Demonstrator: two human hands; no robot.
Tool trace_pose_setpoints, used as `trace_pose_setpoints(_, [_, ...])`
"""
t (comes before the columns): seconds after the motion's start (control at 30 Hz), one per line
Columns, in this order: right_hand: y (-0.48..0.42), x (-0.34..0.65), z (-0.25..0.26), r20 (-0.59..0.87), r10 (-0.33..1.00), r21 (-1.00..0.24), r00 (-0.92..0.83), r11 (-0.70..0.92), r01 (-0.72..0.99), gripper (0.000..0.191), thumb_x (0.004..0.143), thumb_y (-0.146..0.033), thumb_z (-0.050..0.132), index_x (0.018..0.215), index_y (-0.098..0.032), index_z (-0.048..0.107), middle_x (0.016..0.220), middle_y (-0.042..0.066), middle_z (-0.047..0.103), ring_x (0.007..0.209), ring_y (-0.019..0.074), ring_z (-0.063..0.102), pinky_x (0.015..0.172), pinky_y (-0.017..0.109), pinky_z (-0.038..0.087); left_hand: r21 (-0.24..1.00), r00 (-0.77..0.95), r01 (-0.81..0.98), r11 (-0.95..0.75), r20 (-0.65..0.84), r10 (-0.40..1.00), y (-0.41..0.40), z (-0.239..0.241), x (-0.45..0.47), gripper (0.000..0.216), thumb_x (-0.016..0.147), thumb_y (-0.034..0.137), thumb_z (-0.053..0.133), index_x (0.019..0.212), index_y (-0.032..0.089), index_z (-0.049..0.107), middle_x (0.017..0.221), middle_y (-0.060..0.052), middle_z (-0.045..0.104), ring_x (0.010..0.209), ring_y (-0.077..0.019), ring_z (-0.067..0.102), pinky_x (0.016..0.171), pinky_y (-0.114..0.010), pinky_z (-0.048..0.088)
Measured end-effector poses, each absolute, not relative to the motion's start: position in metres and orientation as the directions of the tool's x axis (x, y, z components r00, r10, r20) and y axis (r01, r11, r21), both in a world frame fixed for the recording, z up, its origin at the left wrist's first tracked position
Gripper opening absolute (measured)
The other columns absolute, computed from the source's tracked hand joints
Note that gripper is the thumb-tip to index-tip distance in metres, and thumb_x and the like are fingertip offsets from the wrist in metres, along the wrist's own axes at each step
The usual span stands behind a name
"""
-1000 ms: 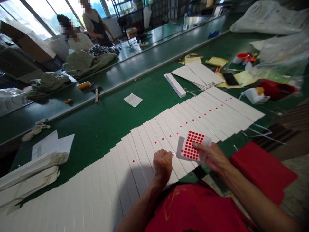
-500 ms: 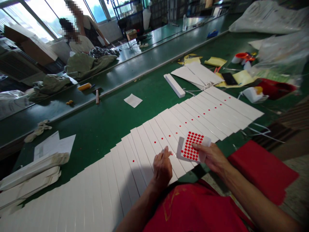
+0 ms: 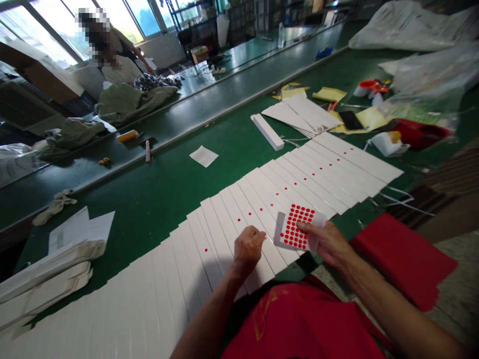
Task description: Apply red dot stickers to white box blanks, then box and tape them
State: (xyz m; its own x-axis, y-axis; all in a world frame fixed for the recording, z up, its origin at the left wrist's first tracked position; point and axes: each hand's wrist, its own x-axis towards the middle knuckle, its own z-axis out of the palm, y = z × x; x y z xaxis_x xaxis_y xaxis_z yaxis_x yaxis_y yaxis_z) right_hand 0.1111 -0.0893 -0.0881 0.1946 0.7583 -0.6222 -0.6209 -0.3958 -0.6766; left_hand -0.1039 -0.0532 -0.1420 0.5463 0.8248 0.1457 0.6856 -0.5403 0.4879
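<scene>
My right hand (image 3: 331, 244) grips a sheet of red dot stickers (image 3: 298, 225) on white backing, thumb on top, above the lower edge of the white card strips (image 3: 224, 214). My left hand (image 3: 249, 248) is just left of the sheet, over the strips. Its fingers are pinched, and a small red dot sticker (image 3: 265, 237) shows at their tips. The long white strips overlap in a fanned row. Single red dots sit along the strips from the middle to the right; one lone dot (image 3: 206, 250) lies further left.
On the green table (image 3: 149, 199) are a small paper square (image 3: 204, 156), a long white box (image 3: 267, 132) and stacked card (image 3: 48, 264). Yellow paper, a phone (image 3: 350, 120) and plastic bags (image 3: 415, 25) lie to the right. Other people (image 3: 118, 62) are beyond the tables.
My left hand has drawn its fingers together, from partly stretched to a pinch, and shifted slightly left. My right hand keeps the sticker sheet nearly still. The view has shifted slightly.
</scene>
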Motion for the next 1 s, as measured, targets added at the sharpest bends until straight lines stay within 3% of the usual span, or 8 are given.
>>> trace_pose_setpoints(0.33, [-0.087,0.109,-0.091,-0.624,0.751,-0.682,0.215,-0.388,-0.620,0.033,0.053,-0.017,0.086,0.081,-0.013,0.068,0.076,0.007,0.074,0.065,0.0250,0.070,0.065,0.040,0.061,0.484,0.589,0.594,-0.642,0.283,0.757,-0.049,-0.151,-0.107,0.027,0.095,0.024,0.043,0.082,0.020,0.066,0.076,-0.003,0.058,0.074,-0.0125,0.052,0.065,-0.024,0.041])
trace_pose_setpoints(0.57, [-0.087,0.108,-0.087,-0.642,0.731,-0.670,0.232,-0.389,-0.632,0.036,0.046,-0.012,0.086,0.078,-0.014,0.069,0.074,0.006,0.074,0.064,0.0249,0.069,0.066,0.040,0.061,0.484,0.589,0.559,-0.673,0.340,0.733,-0.048,-0.156,-0.105,0.022,0.093,0.020,0.045,0.081,0.018,0.063,0.077,-0.003,0.058,0.076,-0.0134,0.051,0.066,-0.025,0.042])
trace_pose_setpoints(1.0, [-0.085,0.108,-0.086,-0.641,0.734,-0.668,0.224,-0.389,-0.634,0.035,0.048,-0.011,0.085,0.079,-0.013,0.068,0.074,0.006,0.074,0.065,0.0248,0.070,0.068,0.040,0.061,0.407,0.619,0.572,-0.712,0.355,0.701,-0.049,-0.153,-0.103,0.022,0.092,0.015,0.044,0.075,0.016,0.058,0.074,-0.005,0.056,0.074,-0.0155,0.049,0.066,-0.029,0.040])
